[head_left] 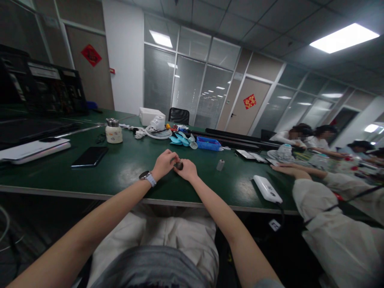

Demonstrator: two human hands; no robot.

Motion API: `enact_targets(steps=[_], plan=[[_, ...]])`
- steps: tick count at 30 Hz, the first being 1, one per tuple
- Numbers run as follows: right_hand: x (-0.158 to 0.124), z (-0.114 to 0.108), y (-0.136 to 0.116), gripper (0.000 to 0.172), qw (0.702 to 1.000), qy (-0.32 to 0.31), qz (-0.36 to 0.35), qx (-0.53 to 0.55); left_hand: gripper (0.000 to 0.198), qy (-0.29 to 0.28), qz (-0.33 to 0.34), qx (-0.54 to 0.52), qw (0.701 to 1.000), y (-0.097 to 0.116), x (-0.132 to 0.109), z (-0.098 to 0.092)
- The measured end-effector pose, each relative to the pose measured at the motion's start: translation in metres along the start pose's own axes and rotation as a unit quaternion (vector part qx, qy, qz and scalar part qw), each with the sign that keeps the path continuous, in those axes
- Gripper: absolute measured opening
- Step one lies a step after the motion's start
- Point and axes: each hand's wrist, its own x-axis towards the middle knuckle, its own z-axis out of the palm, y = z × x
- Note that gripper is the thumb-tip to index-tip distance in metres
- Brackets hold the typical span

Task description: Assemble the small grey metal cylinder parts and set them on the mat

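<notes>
Over the near part of the green table [132,176], my two hands meet at a small dark rounded part [179,165] with a metallic look; its exact kind is too small to tell. My right hand [187,171] is closed round it from the right. From the left, the bent fingers of my left hand [165,164] pinch at its top edge, and what lies between those fingertips is hidden. To the right of my hands, a small silver metal piece [220,165] stands upright on the table, apart from both hands.
Behind my hands lie light-blue fan blades [183,139], a white fan grille [159,133] and a blue basket [208,143]. A jar [114,132] and a phone [90,157] are left. On the right are a white power bank [267,189] and a co-worker's arms [292,170].
</notes>
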Motion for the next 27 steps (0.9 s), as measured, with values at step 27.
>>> enact_targets(steps=[27], plan=[[-0.0001,0.0022,-0.0012,0.035,1.000,0.000,0.002,-0.006,0.016,0.021,0.087,0.082,0.993,0.0051,-0.0008,0.0014]])
